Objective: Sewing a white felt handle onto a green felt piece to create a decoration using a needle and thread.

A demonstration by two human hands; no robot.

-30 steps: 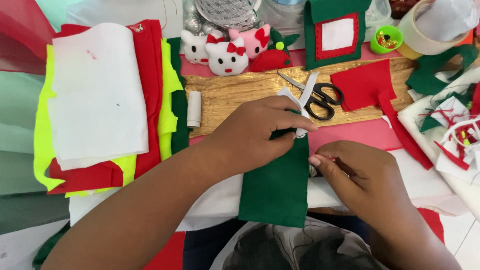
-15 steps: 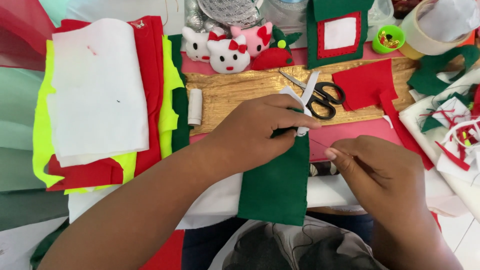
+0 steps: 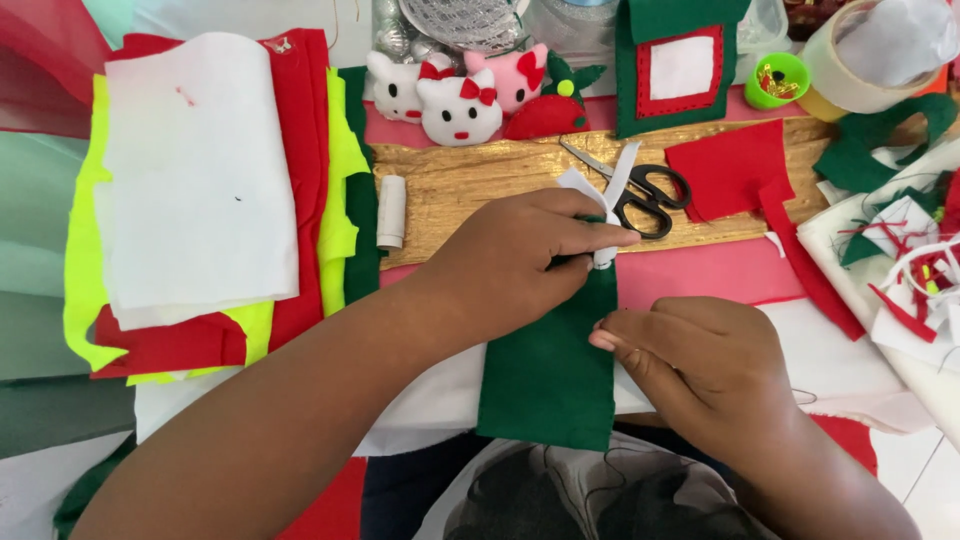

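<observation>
My left hand (image 3: pixel 525 255) rests on the far end of the felt strip (image 3: pixel 550 375), which hangs over the near table edge, and my right hand (image 3: pixel 700 365) sits just beside the strip's right edge. Behind my left hand lie the scissors (image 3: pixel 640 195) on a board (image 3: pixel 470 185), with a thread spool (image 3: pixel 391 212) at the board's left end and a stack of fabric sheets (image 3: pixel 200 200) farther left. Behind the board stand three plush heads (image 3: pixel 455 95); to their right come a felt house (image 3: pixel 680 65) and a small cup (image 3: pixel 777 80).
</observation>
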